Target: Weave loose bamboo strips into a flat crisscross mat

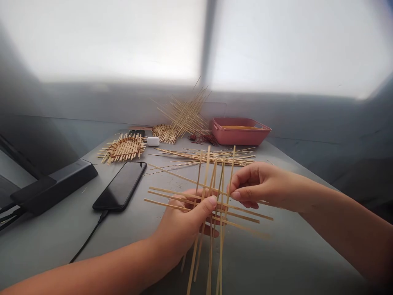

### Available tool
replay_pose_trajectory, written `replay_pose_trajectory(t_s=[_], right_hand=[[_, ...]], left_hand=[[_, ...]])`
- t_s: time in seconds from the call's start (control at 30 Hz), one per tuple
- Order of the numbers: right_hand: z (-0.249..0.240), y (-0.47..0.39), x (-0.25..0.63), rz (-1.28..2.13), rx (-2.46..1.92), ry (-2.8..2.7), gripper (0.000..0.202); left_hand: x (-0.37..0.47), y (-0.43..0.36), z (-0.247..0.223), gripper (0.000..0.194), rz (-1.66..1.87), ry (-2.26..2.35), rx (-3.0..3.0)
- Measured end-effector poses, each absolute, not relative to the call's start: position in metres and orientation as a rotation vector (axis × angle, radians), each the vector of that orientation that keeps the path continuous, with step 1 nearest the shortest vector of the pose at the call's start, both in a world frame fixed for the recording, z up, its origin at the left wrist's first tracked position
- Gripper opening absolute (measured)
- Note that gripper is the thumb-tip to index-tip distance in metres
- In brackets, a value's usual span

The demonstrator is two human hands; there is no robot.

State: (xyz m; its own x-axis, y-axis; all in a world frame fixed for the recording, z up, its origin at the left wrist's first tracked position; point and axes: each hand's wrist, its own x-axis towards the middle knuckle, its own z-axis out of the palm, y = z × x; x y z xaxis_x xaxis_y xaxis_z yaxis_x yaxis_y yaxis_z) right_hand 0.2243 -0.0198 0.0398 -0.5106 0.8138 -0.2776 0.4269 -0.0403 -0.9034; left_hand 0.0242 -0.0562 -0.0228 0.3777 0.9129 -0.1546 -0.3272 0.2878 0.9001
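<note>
A loose lattice of thin pale strips (221, 217) crosses in front of me, several running lengthwise and several crosswise. My left hand (192, 215) grips it from the left, thumb on top of the crossings and fingers underneath. On the right, my right hand (250, 186) pinches the end of an upper crosswise strip (178, 175) between thumb and fingers, beside the rightmost lengthwise strip. That strip slants up to the left, its far end free. Part of the lattice is hidden by my left thumb.
Loose strips (208, 156) lie beyond my hands. Behind them stand a pink basket (241, 137) and a larger woven lattice (187, 112). At left are a round woven piece (124, 148), a white case (153, 141), a cabled phone (121, 186) and a black power strip (58, 184).
</note>
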Motion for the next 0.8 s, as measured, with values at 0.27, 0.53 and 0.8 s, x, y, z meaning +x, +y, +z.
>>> replay_pose_trajectory(t_s=[0.27, 0.53, 0.8], right_hand=[[0.042, -0.026, 0.225, 1.299, -1.378, -1.845, 0.036], [0.027, -0.048, 0.202, 0.575, -1.381, -2.195, 0.026], [0.018, -0.012, 0.222, 0.909, -1.409, -2.251, 0.027]], left_hand=[[0.025, -0.052, -0.025, 0.031, 0.975, 0.796, 0.899], [0.027, -0.053, -0.028, 0.030, 0.956, 0.835, 0.914], [0.016, -0.048, -0.014, 0.048, 0.469, 0.827, 0.997]])
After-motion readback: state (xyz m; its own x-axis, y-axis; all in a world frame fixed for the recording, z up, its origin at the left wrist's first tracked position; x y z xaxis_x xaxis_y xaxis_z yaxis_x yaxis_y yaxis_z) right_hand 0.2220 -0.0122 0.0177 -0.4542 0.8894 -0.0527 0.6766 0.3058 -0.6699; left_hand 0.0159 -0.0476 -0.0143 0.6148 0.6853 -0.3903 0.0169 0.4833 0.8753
